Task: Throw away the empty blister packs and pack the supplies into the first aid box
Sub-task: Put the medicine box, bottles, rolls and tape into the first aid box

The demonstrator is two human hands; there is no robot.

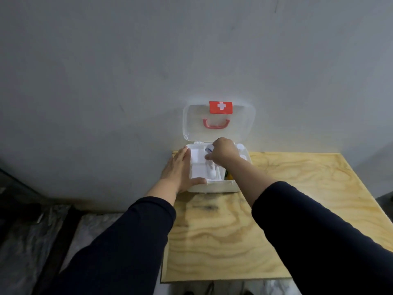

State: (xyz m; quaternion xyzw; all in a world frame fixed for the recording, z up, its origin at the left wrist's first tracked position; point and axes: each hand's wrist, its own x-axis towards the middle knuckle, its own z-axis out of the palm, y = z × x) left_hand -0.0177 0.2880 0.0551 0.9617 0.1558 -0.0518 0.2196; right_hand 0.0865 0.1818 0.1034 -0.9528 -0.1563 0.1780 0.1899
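— What is seen at the centre of the frame?

— A first aid box (pixel 212 185) of smooth white plastic with rounded corners is set on the far left part of a plywood counter (pixel 276 209), whose pale surface is marked by wavy grain. Its translucent lid (pixel 246 124) is raised upright against a matte grey wall (pixel 127 71). A red latch plate (pixel 220 107) with a white cross is fixed at the lid's top edge, and a curved red handle (pixel 215 124) is seen just below it.

— How are the hands placed?

— The left hand (pixel 177 170) is laid flat and open along the box's left side, with the thumb pressed on the front rim; nothing is grasped by it. The right hand (pixel 223 153) is curled over the box's interior, and a small white item with dark print (pixel 209 149) is pinched in its fingers. What the item is cannot be told.

— And inside the box?

— A white tray with square compartments (pixel 198 167) is seen in the left half. Something small and yellow-green (pixel 228 176) is glimpsed at the lower right, largely hidden by the right forearm. Both arms are covered by dark sleeves (pixel 127 241).

— Anything beyond the counter?

— A crinkled, shiny grey sheet (pixel 32 241) is spread at the lower left of the frame.
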